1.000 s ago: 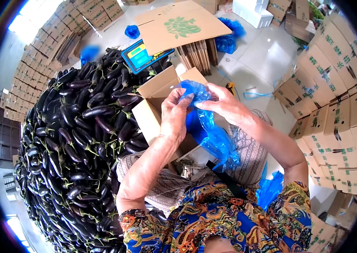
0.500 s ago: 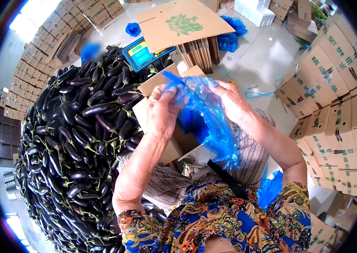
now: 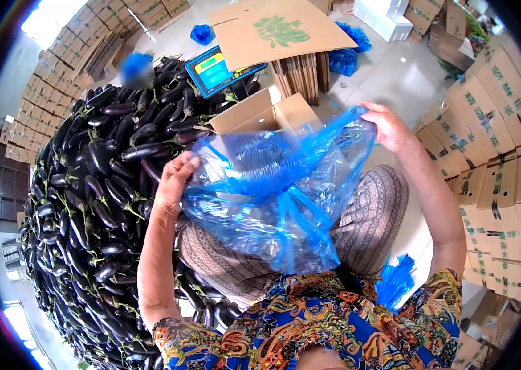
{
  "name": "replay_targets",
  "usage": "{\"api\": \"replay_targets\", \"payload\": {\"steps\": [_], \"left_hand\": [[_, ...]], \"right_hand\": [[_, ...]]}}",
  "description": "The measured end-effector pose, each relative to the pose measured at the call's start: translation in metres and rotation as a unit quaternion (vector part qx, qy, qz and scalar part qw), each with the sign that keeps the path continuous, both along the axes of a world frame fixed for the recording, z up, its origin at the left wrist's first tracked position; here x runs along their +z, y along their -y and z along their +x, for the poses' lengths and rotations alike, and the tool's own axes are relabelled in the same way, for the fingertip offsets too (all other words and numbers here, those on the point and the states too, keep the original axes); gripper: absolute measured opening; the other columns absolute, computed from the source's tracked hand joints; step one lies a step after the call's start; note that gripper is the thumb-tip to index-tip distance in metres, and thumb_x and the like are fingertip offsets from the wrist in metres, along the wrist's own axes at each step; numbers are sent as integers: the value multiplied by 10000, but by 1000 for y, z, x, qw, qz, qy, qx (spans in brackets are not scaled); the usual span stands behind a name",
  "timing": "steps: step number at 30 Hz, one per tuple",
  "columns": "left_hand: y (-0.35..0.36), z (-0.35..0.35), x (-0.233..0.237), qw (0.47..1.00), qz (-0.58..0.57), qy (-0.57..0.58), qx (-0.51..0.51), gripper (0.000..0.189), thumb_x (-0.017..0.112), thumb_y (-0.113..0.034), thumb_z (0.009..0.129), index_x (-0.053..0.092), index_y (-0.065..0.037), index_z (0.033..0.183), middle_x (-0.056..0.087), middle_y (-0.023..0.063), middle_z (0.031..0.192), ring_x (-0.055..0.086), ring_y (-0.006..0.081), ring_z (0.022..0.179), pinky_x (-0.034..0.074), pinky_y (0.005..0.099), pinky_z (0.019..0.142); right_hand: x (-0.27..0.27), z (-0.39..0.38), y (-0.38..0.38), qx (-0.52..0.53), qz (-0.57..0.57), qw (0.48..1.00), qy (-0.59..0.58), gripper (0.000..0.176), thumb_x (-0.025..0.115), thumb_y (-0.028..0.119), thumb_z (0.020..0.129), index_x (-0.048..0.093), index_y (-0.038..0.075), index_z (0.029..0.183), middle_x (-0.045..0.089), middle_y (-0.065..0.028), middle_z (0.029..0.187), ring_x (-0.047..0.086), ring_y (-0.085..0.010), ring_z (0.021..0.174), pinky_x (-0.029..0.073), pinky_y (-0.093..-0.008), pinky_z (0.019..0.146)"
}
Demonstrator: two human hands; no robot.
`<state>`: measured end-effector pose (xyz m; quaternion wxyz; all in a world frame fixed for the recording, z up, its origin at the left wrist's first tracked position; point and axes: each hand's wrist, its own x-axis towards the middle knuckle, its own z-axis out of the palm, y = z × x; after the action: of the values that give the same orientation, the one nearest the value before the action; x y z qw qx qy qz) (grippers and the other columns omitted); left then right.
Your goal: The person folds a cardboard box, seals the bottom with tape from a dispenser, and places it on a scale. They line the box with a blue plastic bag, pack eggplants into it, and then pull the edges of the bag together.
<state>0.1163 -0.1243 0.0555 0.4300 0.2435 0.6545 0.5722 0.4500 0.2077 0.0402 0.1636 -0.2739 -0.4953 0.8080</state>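
Note:
Stretched wide between my hands is a blue see-through plastic bag (image 3: 272, 203), spread above my lap. My left hand (image 3: 177, 176) pinches its left edge, beside the eggplant heap. Its upper right corner is gripped by my right hand (image 3: 386, 125), held farther out and higher. Behind the bag stands an open cardboard box (image 3: 245, 114) with its flaps up; the bag covers most of the box's front and inside.
A large pile of eggplants (image 3: 106, 216) fills my left side. Ahead are a scale display (image 3: 211, 71) and stacked flat cartons (image 3: 294, 77) topped by a printed sheet (image 3: 279, 31). Printed boxes (image 3: 488, 111) rise at right. More blue plastic (image 3: 396, 280) lies by my right leg.
My hands have moved apart, left hand to the left and down, right hand to the right. The bag, bunched up before, is now pulled open wide and hides more of the box.

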Motion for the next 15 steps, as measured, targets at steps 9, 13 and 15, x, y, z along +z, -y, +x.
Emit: {"api": "replay_targets", "payload": {"steps": [9, 13, 15], "left_hand": [[-15, -23, -25, 987, 91, -57, 122, 163, 559, -193, 966, 643, -70, 899, 576, -84, 767, 460, 14, 671, 384, 189, 625], [-26, -52, -41, 976, 121, -20, 182, 158, 555, -189, 973, 654, -83, 909, 586, -75, 758, 479, 24, 661, 390, 181, 617], [-32, -68, -54, 978, 117, -7, 175, 150, 565, -186, 969, 652, -89, 896, 597, -75, 763, 491, 19, 667, 398, 177, 621]], "right_hand": [[-28, -35, -38, -141, 9, 990, 7, 208, 435, 43, 928, 547, 15, 1101, 637, -107, 958, 644, -213, 834, 555, -343, 767], [-29, -36, -54, -172, 36, 984, 23, 180, 475, 101, 931, 581, 46, 1066, 650, -63, 911, 642, -172, 801, 553, -313, 746], [-37, -36, -63, -167, 49, 984, 43, 176, 481, 105, 929, 588, 44, 1055, 652, -60, 908, 639, -166, 794, 551, -313, 746]]}}
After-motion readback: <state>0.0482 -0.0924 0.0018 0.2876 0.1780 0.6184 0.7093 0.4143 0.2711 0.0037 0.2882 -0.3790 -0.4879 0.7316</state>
